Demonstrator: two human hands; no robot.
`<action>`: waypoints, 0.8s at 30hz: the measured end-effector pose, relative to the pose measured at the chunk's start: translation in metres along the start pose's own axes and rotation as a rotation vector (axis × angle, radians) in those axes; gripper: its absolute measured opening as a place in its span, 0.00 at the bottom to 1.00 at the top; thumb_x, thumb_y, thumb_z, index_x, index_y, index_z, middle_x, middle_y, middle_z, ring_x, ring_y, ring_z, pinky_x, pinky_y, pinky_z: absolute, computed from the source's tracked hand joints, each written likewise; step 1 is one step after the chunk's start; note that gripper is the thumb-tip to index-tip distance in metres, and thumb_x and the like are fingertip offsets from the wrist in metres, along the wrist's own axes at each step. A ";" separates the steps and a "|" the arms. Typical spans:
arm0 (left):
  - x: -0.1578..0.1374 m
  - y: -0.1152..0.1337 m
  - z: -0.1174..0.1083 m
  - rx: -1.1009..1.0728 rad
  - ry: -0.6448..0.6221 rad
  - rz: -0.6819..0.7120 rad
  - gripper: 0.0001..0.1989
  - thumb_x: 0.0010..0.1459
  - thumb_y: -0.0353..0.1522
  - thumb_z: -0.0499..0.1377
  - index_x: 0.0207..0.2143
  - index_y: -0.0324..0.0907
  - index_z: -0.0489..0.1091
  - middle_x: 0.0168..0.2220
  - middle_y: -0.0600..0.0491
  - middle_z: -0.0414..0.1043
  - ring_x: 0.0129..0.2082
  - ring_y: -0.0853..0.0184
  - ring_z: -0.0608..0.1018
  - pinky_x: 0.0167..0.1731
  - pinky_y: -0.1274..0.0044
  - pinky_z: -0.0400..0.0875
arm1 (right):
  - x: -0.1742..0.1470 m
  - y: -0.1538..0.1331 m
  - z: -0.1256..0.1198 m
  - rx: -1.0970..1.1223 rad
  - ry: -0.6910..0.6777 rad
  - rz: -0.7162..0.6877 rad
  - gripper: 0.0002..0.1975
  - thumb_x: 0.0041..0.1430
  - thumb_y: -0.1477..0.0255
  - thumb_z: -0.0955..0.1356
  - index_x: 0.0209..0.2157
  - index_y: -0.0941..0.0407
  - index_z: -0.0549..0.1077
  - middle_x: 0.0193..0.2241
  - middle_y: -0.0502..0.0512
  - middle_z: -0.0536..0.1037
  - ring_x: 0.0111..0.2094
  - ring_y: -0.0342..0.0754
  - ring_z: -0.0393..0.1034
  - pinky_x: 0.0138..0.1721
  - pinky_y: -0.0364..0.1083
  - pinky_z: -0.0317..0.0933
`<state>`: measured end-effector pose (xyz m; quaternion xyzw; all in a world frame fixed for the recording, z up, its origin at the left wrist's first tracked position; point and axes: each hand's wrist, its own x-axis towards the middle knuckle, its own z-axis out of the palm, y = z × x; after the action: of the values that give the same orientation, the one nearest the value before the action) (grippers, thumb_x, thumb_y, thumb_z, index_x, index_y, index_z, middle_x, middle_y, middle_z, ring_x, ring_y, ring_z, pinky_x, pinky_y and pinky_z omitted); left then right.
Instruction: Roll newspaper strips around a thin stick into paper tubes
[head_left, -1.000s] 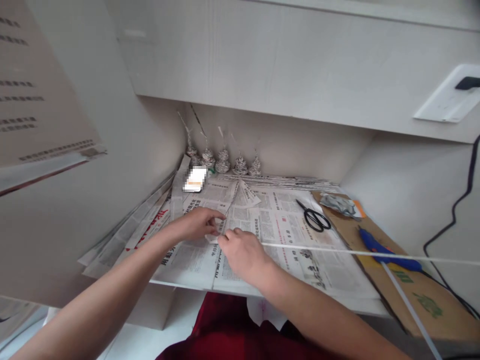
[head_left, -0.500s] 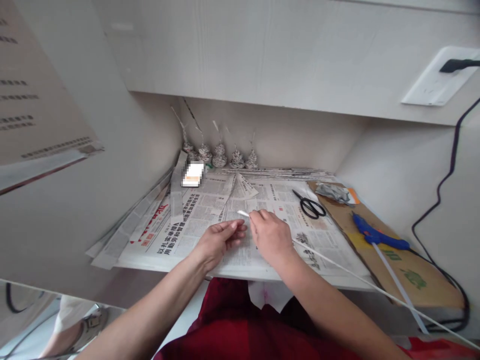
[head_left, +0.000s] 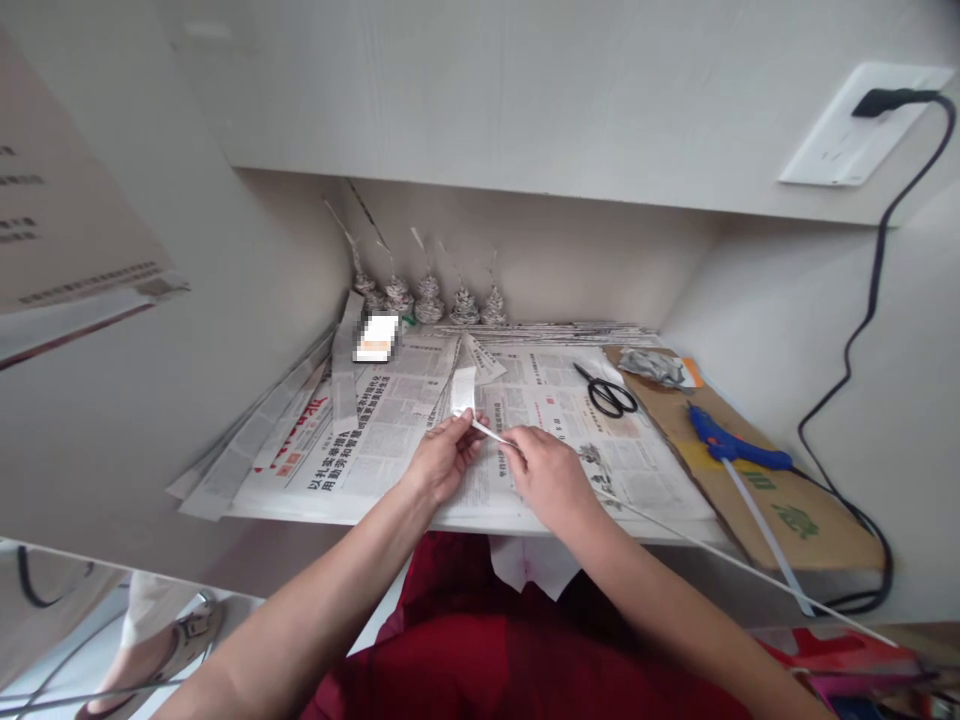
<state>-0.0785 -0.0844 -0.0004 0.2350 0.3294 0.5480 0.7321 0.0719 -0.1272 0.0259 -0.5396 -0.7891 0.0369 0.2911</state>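
Note:
A long, thin rolled paper stick [head_left: 697, 538] runs from between my hands, under my right forearm, to the lower right. Its near end spreads into a flat paper flap [head_left: 463, 388] that stands up above my left fingertips. My left hand [head_left: 442, 458] pinches the stick just below that flap with thumb and fingers. A short way to the right, my right hand [head_left: 546, 468] is closed around the stick. Both hands are just above the newspaper [head_left: 397, 475] covering the desk.
Several gourd-shaped woven paper pieces [head_left: 429, 300] line the back wall, beside a bundle of paper sticks [head_left: 555, 333]. Black scissors [head_left: 613, 396] lie to the right. A blue glue gun [head_left: 739, 445] rests on cardboard [head_left: 832, 552], its cord [head_left: 847, 350] plugged into the wall socket [head_left: 855, 150].
My left hand has closed on the stick's end, where a flat paper flap now shows. Before, its fingers were beside the tip. The whole view has shifted slightly.

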 end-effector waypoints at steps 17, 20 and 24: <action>0.006 -0.002 0.002 -0.066 -0.046 -0.014 0.04 0.53 0.27 0.60 0.32 0.33 0.71 0.30 0.49 0.70 0.32 0.70 0.78 0.30 0.85 0.75 | -0.043 0.033 -0.020 1.044 -0.554 0.671 0.18 0.60 0.57 0.60 0.38 0.56 0.72 0.22 0.48 0.66 0.14 0.35 0.54 0.13 0.38 0.47; 0.009 -0.003 0.002 -0.086 -0.038 -0.003 0.04 0.54 0.27 0.60 0.31 0.33 0.71 0.30 0.50 0.70 0.33 0.70 0.78 0.31 0.85 0.75 | -0.046 0.032 -0.030 0.980 -0.562 0.628 0.18 0.59 0.57 0.61 0.41 0.56 0.70 0.24 0.49 0.67 0.16 0.37 0.58 0.15 0.39 0.52; 0.012 -0.002 0.003 -0.092 -0.021 0.009 0.04 0.53 0.28 0.60 0.32 0.33 0.71 0.29 0.50 0.70 0.33 0.69 0.78 0.31 0.85 0.75 | -0.047 0.031 -0.057 0.421 -0.226 0.266 0.13 0.59 0.64 0.63 0.44 0.54 0.69 0.36 0.55 0.73 0.37 0.47 0.69 0.38 0.48 0.63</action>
<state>-0.0729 -0.0731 -0.0031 0.2083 0.2949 0.5634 0.7431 0.1378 -0.1693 0.0415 -0.5588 -0.7136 0.2981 0.2994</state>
